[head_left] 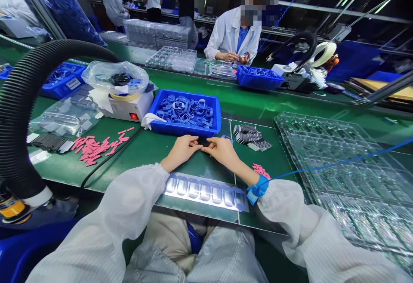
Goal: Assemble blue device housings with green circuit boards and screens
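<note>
Bench (196, 162): smooth, green
Left hand (182, 150): fingertips pinched on small dark piece (203, 141)
Right hand (222, 150): likewise pinched on it
Bin (183, 127): rectangular blue plastic

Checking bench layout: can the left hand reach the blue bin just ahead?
Likely yes: the blue bin is open-topped and nothing visible blocks the left hand, though it holds a small black part.

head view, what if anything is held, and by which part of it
A black part, held at opposite ends by the left grip and right grip.
</note>
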